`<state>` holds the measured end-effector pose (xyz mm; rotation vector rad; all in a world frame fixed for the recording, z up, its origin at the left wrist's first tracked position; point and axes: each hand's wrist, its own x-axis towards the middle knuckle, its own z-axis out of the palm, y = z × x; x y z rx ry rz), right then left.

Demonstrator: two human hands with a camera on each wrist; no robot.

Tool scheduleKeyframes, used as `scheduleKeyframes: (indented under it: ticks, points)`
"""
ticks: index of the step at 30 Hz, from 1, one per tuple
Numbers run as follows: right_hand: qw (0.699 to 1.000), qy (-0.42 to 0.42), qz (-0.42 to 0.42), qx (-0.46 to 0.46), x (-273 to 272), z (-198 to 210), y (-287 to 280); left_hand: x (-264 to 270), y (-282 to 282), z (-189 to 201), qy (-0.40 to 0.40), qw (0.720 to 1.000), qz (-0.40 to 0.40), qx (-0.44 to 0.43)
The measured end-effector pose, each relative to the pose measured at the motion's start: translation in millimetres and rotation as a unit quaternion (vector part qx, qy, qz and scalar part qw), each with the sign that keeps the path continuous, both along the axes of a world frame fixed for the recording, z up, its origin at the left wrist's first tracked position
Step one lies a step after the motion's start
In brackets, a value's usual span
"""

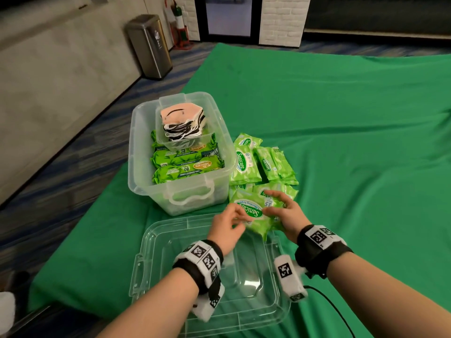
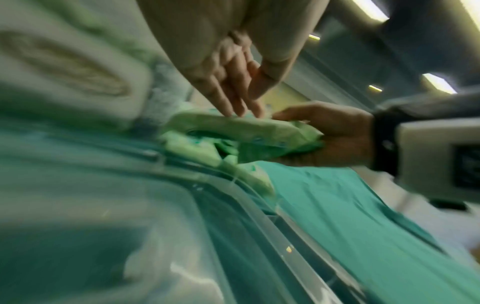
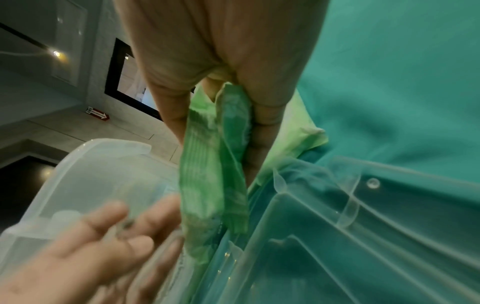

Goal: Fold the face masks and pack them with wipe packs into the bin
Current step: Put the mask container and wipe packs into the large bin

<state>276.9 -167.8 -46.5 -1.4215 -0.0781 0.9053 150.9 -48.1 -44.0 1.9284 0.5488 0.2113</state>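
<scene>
Your right hand (image 1: 285, 213) is clamped round the right end of a wipe pack (image 1: 256, 213), held over the far edge of the lid (image 1: 170, 240), beside the bin (image 1: 136, 152). Left hand (image 1: 228, 226) is loose, fingertips just brushing it. It'll probably feel soft, squishy and slick, so grab across the middle, not the crimped end.

"Sanicare" is printed on the wipe pack (image 1: 253, 212) nearest the bin (image 1: 181, 191), beside a "15"; packs inside the bin (image 1: 188, 167) read "Sanicare" and "80".

A steel trash can (image 1: 149, 46) stands against the beige wall (image 1: 48, 59) on patterned carpet (image 1: 73, 154).
</scene>
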Motion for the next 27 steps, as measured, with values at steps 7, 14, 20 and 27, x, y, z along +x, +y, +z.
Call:
scheduleKeyframes:
  ticks: [7, 14, 20, 27]
  points:
    - [0.994, 0.006, 0.104, 0.023, 14.0, 7.2, -2.9, -4.7, 25.0, -7.2, 0.029, 0.987, 0.117, -0.102]
    - [0.995, 0.006, 0.091, 0.046, 4.9, 8.1, 0.7, -6.6, 35.3, -4.8, 0.007, 0.972, 0.093, -0.217]
    - [0.995, 0.023, 0.094, 0.006, -7.0, 0.6, -1.3, -1.7, 26.1, -19.0, 0.003, 0.887, 0.272, -0.373]
    - [0.996, 0.019, 0.069, 0.045, -0.1, 10.6, 2.3, 3.1, 21.2, -15.3, 0.12, 0.943, 0.105, -0.292]
